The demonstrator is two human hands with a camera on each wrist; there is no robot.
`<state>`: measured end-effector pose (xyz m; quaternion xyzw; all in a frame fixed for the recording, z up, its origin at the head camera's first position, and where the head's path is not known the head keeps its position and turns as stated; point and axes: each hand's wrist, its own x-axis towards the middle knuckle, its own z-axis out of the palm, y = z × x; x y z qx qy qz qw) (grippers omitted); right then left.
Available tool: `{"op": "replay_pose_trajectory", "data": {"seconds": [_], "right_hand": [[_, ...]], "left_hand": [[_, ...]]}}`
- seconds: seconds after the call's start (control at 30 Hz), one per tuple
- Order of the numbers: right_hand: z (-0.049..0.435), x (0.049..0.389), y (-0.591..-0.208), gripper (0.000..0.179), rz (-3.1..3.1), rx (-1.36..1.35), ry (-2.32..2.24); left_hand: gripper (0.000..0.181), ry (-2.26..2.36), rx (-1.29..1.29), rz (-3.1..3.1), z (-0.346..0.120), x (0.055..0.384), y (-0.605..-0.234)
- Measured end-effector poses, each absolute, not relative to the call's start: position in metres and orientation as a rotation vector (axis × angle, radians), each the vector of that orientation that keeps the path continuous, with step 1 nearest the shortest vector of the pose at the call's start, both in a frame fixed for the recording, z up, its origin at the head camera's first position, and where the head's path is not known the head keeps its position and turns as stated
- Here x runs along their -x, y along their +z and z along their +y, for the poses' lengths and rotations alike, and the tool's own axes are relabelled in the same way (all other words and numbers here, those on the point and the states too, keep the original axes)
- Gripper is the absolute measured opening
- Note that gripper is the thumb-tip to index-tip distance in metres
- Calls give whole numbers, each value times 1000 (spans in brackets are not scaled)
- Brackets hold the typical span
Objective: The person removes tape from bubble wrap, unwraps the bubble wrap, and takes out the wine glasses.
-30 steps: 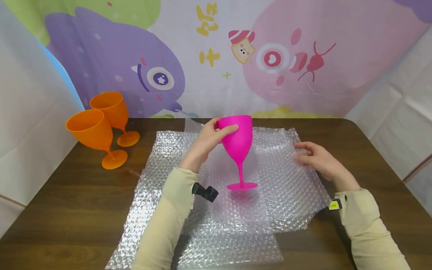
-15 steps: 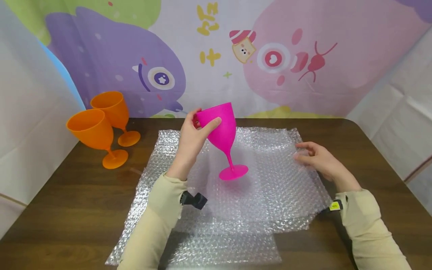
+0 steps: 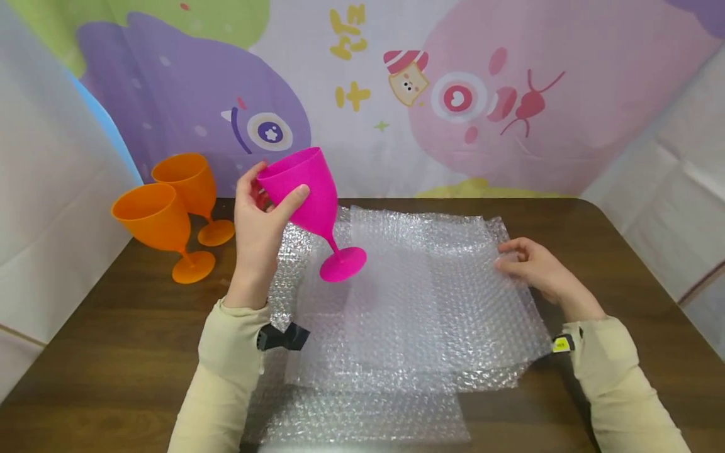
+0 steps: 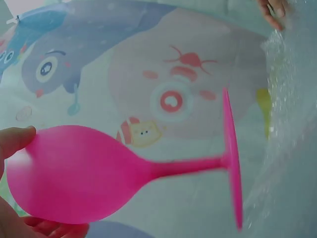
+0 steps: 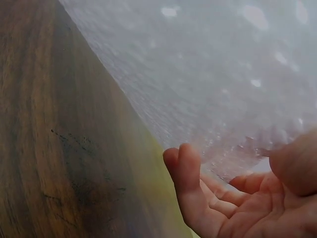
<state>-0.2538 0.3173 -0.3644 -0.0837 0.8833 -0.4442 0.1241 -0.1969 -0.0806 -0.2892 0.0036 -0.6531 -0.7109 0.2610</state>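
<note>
A bright pink plastic goblet (image 3: pixel 306 195) tilts in the air, its foot pointing down and to the right. My left hand (image 3: pixel 257 220) grips its bowl near the rim, with the thumb across the front. In the left wrist view the goblet (image 4: pixel 89 173) lies sideways, thumb and fingertips on either side of the bowl. Layered sheets of clear bubble wrap (image 3: pixel 396 302) cover the middle of the table. At their right edge, my right hand (image 3: pixel 535 267) pinches the wrap. Seen from the right wrist, the wrap (image 5: pixel 213 74) runs between thumb and fingers.
Two orange goblets stand at the left of the table, a front one (image 3: pixel 153 214) and a back one (image 3: pixel 192 182). Behind the dark wooden table (image 3: pixel 113 358) hangs a cartoon-printed curtain (image 3: pixel 362 151). White fabric walls (image 3: pixel 674 176) flank both sides.
The pink goblet has moved left and upward in my left hand, from above the wrap's middle towards the orange goblets, and tilted more. My right hand has stayed at the wrap's edge.
</note>
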Motion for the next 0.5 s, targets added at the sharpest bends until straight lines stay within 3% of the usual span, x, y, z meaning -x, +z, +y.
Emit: {"op": "replay_pose_trajectory", "data": {"seconds": [0.27,0.5], "right_hand": [[314,253,-369,28,2590,239,-1370],[314,253,-373,30,2598,204,-1392]], "left_hand": [[74,-1761,-38,-1737,-106,183,-293],[78,-1627,-156,-1687,-132,172,-290]]}}
